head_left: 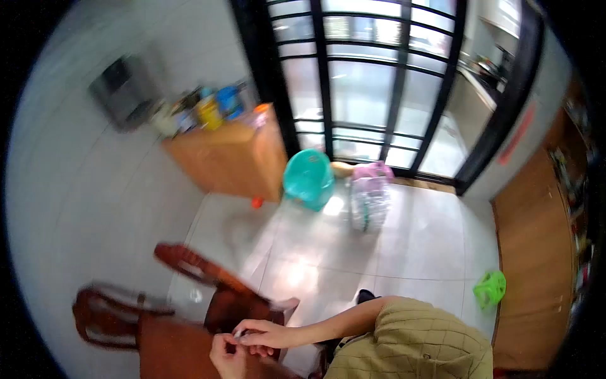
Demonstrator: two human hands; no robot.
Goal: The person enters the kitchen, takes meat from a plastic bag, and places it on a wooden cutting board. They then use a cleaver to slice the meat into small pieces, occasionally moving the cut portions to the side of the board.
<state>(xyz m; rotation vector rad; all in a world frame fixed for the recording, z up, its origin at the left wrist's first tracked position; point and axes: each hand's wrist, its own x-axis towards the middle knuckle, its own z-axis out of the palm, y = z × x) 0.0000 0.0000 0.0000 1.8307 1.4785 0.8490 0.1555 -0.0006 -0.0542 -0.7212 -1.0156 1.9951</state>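
While the right hand (268,334) and left hand (227,359) are meeting at the lower left, fingertips are pinching a small pale thing (242,335)

The right hand is grasping it between thumb and finger; the left fingers are curling beside it, but blur is hiding whether they are gripping. Good handling is probably relying on light, opposed fingertip pressure, with both hands staying close over the brown wooden surface (170,350).

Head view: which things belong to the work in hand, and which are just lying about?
In hand:
- right hand and left hand, fingertips close together
- small object at the fingertips, too blurred to name

Lying about:
- teal plastic tub
- plastic bag
- green plastic item
- wooden chair
- cabinet with blurred containers on top
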